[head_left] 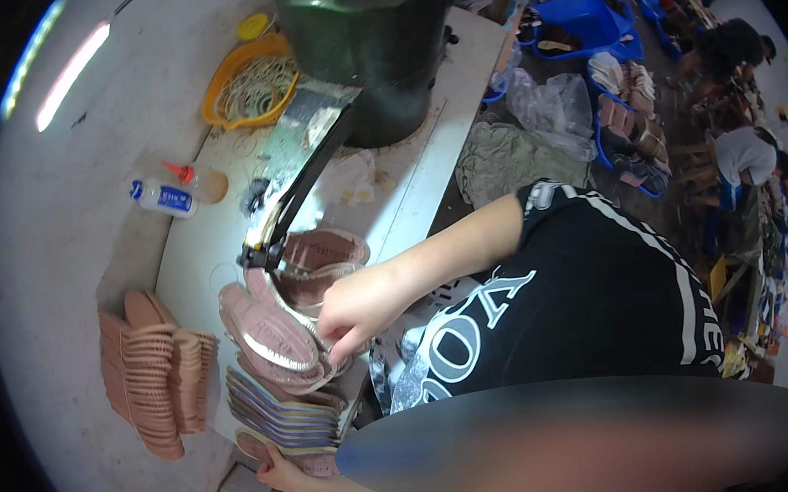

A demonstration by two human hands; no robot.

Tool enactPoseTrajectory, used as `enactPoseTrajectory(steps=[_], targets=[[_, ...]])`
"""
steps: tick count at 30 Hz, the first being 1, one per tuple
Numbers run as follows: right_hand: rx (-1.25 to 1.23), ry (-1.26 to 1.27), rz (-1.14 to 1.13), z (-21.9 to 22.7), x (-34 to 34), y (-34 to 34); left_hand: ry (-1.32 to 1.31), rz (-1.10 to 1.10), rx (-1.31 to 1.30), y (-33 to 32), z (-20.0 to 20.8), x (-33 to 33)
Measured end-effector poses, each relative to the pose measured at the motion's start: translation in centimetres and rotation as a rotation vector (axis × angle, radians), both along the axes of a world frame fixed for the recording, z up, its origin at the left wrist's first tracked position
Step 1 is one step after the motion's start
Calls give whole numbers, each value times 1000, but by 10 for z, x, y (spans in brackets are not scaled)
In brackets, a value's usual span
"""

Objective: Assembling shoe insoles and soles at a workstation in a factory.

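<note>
My right hand (353, 315) is curled closed at the rim of a pink shoe (277, 336) with a shiny stitched edge. Its fingertips are partly hidden. Behind that hand, another open pink shoe piece (326, 249) lies beside the head of a machine arm (308, 129). Lower down, my left hand (282, 470) pinches a pink insole (251, 444) at the table's edge, thumb on top. Between the hands sits a stack of soles (282, 414) with grey, blue and yellowish edges.
Stacked pink-brown soles (152, 373) stand against the wall. Two glue bottles (164, 198) and an orange basin (219, 98) of cord sit farther back, near a big dark green drum (364, 74). Blue tubs (579, 23), plastic bags and other people occupy the floor at right.
</note>
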State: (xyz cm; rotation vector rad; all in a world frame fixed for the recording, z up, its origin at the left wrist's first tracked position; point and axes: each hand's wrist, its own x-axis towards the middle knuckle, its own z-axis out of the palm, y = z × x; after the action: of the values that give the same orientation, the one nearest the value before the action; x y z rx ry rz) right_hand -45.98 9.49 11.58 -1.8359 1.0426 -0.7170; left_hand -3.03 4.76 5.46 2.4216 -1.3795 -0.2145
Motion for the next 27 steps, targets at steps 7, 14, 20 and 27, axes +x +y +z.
enactPoseTrajectory(steps=[7, 14, 20, 27], targets=[[236, -343, -19, 22, -21, 8, 1085, -617, -377, 23, 123, -138], [235, -934, -339, 31, -20, -9, 1530, -825, -113, -32, 124, -304], [630, -1244, -106, -16, -42, -14, 1789, -877, 107, -25, 109, -340], [479, -838, 29, -21, -67, -35, 1724, -872, 35, -34, 96, -338]])
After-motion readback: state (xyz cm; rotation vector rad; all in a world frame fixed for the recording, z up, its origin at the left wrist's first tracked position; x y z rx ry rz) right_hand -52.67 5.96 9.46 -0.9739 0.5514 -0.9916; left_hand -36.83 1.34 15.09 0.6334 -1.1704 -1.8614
